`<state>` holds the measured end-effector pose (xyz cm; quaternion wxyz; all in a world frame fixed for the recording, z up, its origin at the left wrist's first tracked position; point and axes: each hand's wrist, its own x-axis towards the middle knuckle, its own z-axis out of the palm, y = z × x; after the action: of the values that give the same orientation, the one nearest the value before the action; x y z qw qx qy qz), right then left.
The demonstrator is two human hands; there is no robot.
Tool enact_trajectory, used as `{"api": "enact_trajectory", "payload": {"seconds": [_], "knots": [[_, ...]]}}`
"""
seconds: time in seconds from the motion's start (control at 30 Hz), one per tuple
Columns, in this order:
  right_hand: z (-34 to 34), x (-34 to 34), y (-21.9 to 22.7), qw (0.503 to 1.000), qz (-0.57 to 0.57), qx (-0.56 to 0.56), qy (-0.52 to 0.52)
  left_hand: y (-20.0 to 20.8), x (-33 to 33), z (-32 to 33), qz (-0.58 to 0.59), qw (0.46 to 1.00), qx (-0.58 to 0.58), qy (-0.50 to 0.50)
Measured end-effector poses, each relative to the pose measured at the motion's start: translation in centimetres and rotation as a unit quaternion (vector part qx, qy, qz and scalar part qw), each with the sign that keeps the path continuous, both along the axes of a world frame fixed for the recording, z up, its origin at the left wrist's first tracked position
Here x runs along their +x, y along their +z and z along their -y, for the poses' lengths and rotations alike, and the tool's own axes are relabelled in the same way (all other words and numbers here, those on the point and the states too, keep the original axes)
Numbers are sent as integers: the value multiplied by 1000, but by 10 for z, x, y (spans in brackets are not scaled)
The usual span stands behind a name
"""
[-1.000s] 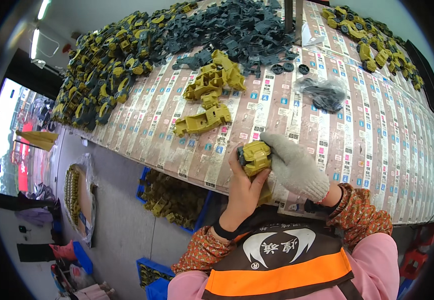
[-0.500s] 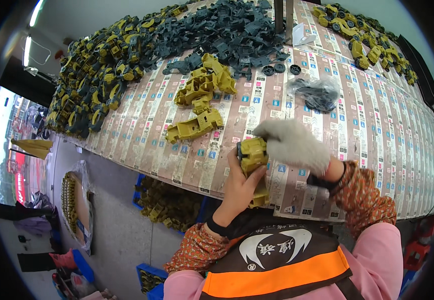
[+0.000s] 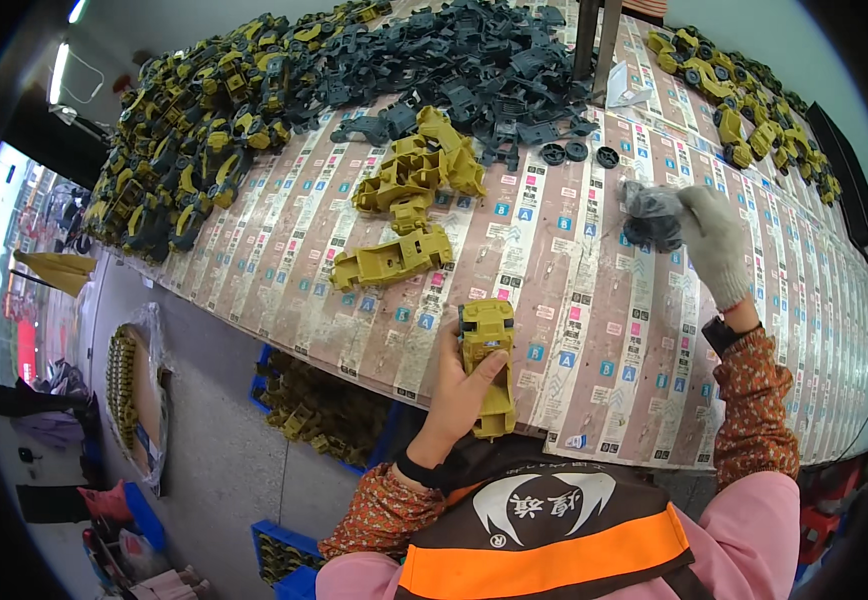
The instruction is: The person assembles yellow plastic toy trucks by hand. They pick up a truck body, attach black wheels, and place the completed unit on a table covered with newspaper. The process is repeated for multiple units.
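Observation:
My left hand (image 3: 456,388) is closed around a yellow toy truck body (image 3: 488,335), upright at the table's near edge, its thumb lying across the middle. A dark part shows at the truck's far left corner. To the right, my right hand (image 3: 716,245), in a pale knitted glove, has its fingers at a clear plastic bag (image 3: 651,216) of dark small parts. The fingers look bent onto the bag; their tips are partly hidden. Several loose yellow truck bodies (image 3: 394,258) lie left of centre, and three black wheels (image 3: 576,152) rest beyond the bag.
Dark grey chassis parts (image 3: 454,70) are heaped at the far side. Assembled yellow toy vehicles (image 3: 194,140) pile up at left, more (image 3: 754,120) at far right. A metal post (image 3: 606,45) rises from the table (image 3: 574,290). Blue crates (image 3: 386,440) stand below the near edge.
My right hand has left the yellow truck and moved right and away to the plastic bag. The left hand has lowered the truck slightly toward me and still holds it.

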<state>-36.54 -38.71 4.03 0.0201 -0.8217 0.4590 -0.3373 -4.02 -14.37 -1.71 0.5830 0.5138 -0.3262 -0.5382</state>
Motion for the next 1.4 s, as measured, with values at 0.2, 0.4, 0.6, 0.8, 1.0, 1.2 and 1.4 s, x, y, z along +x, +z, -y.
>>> {"api": "enact_trajectory", "payload": {"seconds": [0.2, 0.4, 0.6, 0.8, 1.0, 1.2, 1.4], "knots": [[-1, -21, -2, 994, -67, 59, -69, 1, 0, 3, -3, 1000, -7, -4], [23, -25, -2, 974, 33, 189, -117, -6, 5, 1, 25, 1000, -2, -14], [59, -24, 27, 989, 82, 107, -63, -3, 3, 1, 19, 1000, -4, -13], [87, -24, 45, 983, 159, 72, -58, -7, 4, 1, 23, 1000, -16, -9], [111, -22, 32, 990, 108, 3, -92, -5, 4, 1, 13, 1000, -25, -13], [119, -13, 12, 982, 155, 79, -71, -6, 4, 2, 12, 999, -29, -20], [49, 23, 31, 990, -2, -131, -58, -7, 5, -2, 27, 1000, -15, -5]]}}
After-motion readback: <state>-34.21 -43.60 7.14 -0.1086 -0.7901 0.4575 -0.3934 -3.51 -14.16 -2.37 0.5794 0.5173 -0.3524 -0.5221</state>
